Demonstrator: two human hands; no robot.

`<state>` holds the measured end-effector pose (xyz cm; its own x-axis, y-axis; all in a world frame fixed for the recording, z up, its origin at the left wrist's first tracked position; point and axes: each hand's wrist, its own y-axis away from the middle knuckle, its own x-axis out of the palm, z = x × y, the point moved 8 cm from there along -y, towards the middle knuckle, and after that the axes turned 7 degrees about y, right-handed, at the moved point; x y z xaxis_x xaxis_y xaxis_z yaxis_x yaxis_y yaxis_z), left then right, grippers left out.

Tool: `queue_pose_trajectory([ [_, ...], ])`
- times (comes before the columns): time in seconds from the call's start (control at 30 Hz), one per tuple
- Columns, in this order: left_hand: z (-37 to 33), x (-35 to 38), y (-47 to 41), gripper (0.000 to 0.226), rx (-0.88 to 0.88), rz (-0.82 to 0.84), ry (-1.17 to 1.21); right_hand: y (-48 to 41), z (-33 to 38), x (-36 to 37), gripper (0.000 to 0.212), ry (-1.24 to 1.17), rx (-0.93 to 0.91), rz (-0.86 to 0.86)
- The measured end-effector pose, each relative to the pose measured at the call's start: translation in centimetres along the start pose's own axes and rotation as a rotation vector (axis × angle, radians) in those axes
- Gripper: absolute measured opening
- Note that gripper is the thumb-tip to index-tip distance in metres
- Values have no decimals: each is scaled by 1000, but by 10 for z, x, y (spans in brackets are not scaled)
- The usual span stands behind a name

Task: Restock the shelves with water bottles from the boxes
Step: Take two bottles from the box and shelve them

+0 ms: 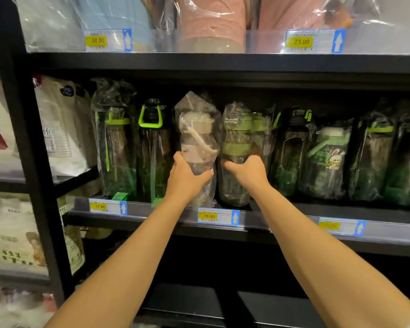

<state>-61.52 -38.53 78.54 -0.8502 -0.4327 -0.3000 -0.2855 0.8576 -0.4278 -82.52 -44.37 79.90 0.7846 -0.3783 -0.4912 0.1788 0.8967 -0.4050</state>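
Note:
A white-lidded water bottle (198, 136) in a clear plastic bag stands on the middle shelf (282, 217), above the 18.00 price tag. My left hand (186, 178) grips its lower body. Right beside it stands a green-lidded bottle (237, 147), also bagged, and my right hand (246, 170) grips its lower body from the front. Both bottles are upright and touch each other.
More bagged green and dark bottles (327, 157) line the shelf on both sides. Pink and blue bagged items (211, 20) fill the upper shelf. A black upright post (29, 138) stands at the left, with white packaged goods (59, 124) beyond it.

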Motion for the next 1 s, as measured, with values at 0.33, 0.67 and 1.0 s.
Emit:
queue_pose_trajectory([
  [0.33,3,-9,18,111,-27,76,-141,21,5,-9,90,79,44,-27],
  [0.67,-13,-33,51,87,54,193,-367,71,21,-30,102,292,20,-104],
  [1.0,-13,-91,119,54,384,261,-763,214,49,-17,63,1000,-159,-92],
])
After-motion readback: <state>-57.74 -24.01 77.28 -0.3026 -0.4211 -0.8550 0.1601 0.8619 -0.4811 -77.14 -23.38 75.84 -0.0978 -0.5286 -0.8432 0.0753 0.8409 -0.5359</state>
